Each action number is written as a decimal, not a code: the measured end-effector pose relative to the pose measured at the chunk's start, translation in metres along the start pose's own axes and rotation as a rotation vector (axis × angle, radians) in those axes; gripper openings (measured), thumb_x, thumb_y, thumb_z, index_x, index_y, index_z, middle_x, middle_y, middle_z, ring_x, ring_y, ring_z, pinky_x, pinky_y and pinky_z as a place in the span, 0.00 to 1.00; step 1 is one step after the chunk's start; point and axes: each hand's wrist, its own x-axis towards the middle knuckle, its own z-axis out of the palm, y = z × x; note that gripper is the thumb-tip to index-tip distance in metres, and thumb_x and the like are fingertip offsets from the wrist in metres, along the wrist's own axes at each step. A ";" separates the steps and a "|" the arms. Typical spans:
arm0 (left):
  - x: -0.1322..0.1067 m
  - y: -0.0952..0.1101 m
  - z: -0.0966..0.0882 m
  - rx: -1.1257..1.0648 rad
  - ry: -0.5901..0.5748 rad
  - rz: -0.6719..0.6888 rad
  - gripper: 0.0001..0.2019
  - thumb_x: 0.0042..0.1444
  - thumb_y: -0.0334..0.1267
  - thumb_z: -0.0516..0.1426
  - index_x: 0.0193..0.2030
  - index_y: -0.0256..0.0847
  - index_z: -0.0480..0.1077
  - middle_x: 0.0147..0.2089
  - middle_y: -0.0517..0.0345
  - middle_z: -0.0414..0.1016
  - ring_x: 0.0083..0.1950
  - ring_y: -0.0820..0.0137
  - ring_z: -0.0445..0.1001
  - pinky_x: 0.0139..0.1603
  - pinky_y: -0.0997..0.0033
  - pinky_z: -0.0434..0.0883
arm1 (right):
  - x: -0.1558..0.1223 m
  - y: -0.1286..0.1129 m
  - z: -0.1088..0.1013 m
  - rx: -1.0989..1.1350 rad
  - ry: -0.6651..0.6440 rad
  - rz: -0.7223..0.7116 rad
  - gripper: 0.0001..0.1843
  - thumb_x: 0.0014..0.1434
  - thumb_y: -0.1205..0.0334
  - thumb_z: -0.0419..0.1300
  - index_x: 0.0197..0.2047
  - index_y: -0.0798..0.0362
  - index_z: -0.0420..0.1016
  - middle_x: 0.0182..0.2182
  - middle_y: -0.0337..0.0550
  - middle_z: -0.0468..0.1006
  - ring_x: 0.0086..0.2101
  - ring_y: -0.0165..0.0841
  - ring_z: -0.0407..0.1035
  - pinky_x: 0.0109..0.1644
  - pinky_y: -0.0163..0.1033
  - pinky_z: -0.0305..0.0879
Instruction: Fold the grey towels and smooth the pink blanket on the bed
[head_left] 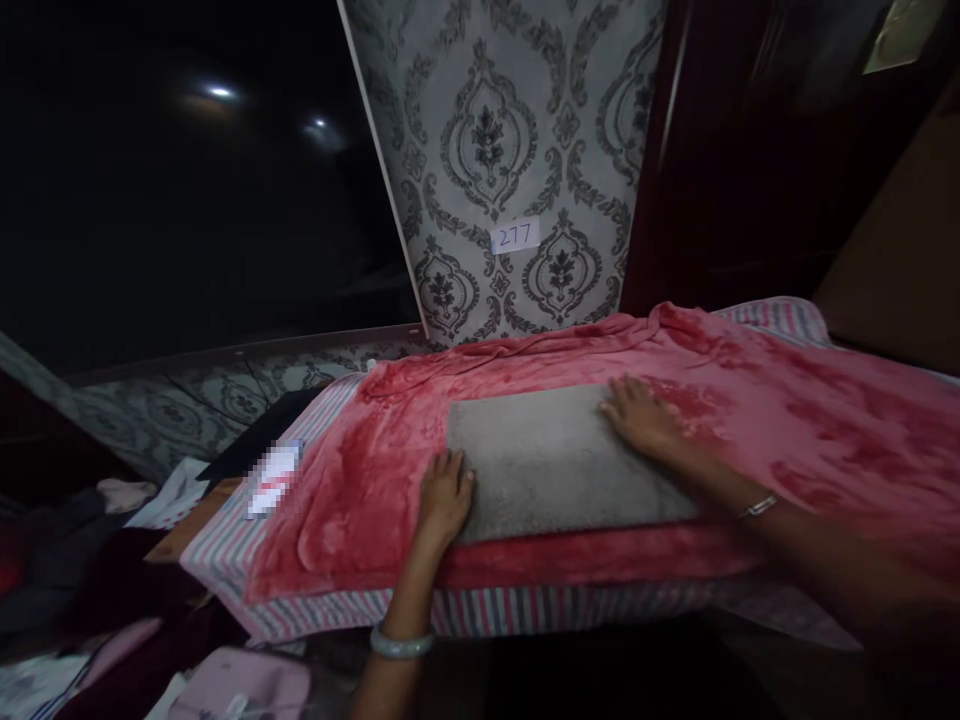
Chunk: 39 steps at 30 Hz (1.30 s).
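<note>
A folded grey cloth point(551, 460) lies flat on a red plush blanket point(787, 420) that covers a raised surface with a striped sheet point(525, 610) under it. My left hand point(444, 497) rests on the cloth's near left corner, fingers stretched and laid flat. My right hand point(639, 415) lies palm down on the cloth's far right corner, fingers spread over its edge. Neither hand holds anything. Each wrist bears a bangle.
Patterned wallpaper point(495, 150) with a small label reading 277 point(515, 236) stands behind the surface. A dark wooden panel point(750, 150) is at the right. Piled clothes and a pink item point(240, 685) lie at the lower left beside a small packet point(271, 480).
</note>
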 end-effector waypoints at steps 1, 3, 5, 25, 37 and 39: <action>0.001 0.008 -0.003 0.023 0.032 0.005 0.27 0.66 0.38 0.47 0.68 0.31 0.65 0.73 0.39 0.60 0.76 0.55 0.55 0.75 0.51 0.55 | -0.012 -0.023 0.000 0.002 -0.002 -0.122 0.35 0.71 0.51 0.41 0.74 0.62 0.55 0.72 0.61 0.51 0.71 0.48 0.45 0.70 0.58 0.50; 0.001 0.023 -0.006 0.061 0.079 0.046 0.27 0.65 0.34 0.45 0.69 0.32 0.64 0.73 0.41 0.60 0.76 0.57 0.55 0.75 0.51 0.54 | -0.041 -0.075 0.005 0.035 -0.023 -0.351 0.33 0.70 0.54 0.42 0.74 0.58 0.56 0.72 0.57 0.51 0.71 0.45 0.46 0.71 0.57 0.48; -0.003 0.036 -0.002 0.100 0.069 0.073 0.28 0.64 0.31 0.44 0.70 0.33 0.62 0.74 0.42 0.59 0.76 0.59 0.56 0.75 0.51 0.53 | -0.072 -0.119 0.014 0.083 -0.046 -0.532 0.33 0.69 0.57 0.43 0.74 0.57 0.57 0.72 0.55 0.52 0.71 0.45 0.47 0.72 0.57 0.47; -0.020 0.042 0.012 0.262 -0.065 -0.012 0.28 0.69 0.39 0.42 0.73 0.35 0.57 0.77 0.42 0.49 0.78 0.55 0.48 0.74 0.48 0.54 | -0.116 0.057 0.043 0.041 0.052 -0.145 0.35 0.69 0.49 0.39 0.73 0.57 0.58 0.70 0.53 0.59 0.71 0.46 0.47 0.71 0.61 0.51; 0.067 0.054 -0.015 0.195 0.038 -0.146 0.28 0.67 0.36 0.45 0.73 0.35 0.56 0.77 0.40 0.51 0.78 0.55 0.49 0.74 0.43 0.53 | -0.007 -0.054 0.003 0.158 -0.039 -0.373 0.35 0.69 0.52 0.43 0.75 0.57 0.54 0.72 0.55 0.52 0.71 0.47 0.46 0.70 0.61 0.51; 0.081 0.051 -0.008 0.196 0.021 -0.156 0.27 0.68 0.37 0.44 0.73 0.37 0.57 0.77 0.42 0.51 0.78 0.55 0.49 0.73 0.44 0.54 | 0.005 -0.088 0.001 0.186 -0.092 -0.411 0.34 0.70 0.53 0.43 0.75 0.57 0.54 0.72 0.55 0.51 0.71 0.46 0.46 0.70 0.61 0.50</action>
